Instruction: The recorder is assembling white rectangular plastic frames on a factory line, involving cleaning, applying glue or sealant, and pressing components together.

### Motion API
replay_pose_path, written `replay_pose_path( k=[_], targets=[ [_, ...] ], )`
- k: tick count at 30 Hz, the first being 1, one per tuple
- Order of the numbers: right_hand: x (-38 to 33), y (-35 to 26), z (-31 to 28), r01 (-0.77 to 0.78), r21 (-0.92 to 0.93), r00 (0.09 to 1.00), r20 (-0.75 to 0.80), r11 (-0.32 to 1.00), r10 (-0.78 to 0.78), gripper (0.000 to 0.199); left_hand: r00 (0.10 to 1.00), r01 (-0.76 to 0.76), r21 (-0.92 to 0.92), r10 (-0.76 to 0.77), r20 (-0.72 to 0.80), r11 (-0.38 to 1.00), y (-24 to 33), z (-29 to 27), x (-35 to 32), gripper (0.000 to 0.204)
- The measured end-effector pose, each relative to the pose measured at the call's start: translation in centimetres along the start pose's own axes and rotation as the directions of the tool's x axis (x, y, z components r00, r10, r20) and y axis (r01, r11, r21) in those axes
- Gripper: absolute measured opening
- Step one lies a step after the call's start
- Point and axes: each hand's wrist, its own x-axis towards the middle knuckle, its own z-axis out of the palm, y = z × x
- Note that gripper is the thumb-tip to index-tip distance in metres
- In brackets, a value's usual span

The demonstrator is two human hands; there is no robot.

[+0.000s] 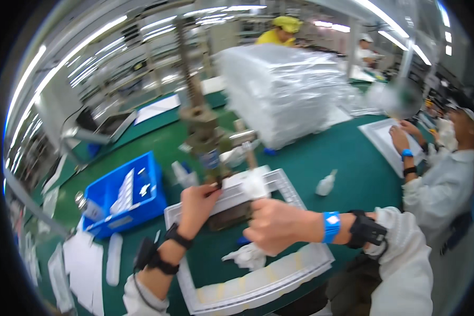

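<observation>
The left hand (196,204) pinches the white frame (279,181) at its near-left part, under the press tool (208,134); the right hand (275,224) is closed on a white cloth (254,185) over the frame; a blue bin (125,195) sits left of the frame.

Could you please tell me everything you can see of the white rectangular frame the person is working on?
The white frame lies flat on the green table, a hollow rectangle that looks like plastic, with ribbed edges and yellowish patches along its near side. The left hand presses on its far side, under a metal press. The right hand hovers over its middle, gripping a white cloth. Another crumpled cloth lies inside the opening.
</observation>
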Motion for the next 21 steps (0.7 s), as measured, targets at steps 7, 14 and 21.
replay_pose_path(
  k=[7, 14, 21],
  targets=[
    [0.5, 1.2, 2.5, 0.052, -0.079, 0.996, -0.061, 0.995, -0.057, 0.018, 0.999, 0.047, -0.032, -0.047, 0.012, 0.998, 0.0, -0.6, 0.0, 0.026],
    [1.5, 0.3, 2.2, 0.043, -0.07, 0.993, -0.105, 0.997, -0.05, 0.017, 0.999, 0.002, -0.01, -0.002, -0.032, 1.0, -1.9, 0.3, -0.9, 0.018],
    [-1.3, 0.4, 3.9, -0.094, -0.048, 0.99, -0.114, 0.994, 0.088, 0.021, 0.987, -0.026, -0.088, 0.012, -0.16, 0.996, -0.8, 1.5, -0.4, 0.013]
  ],
)
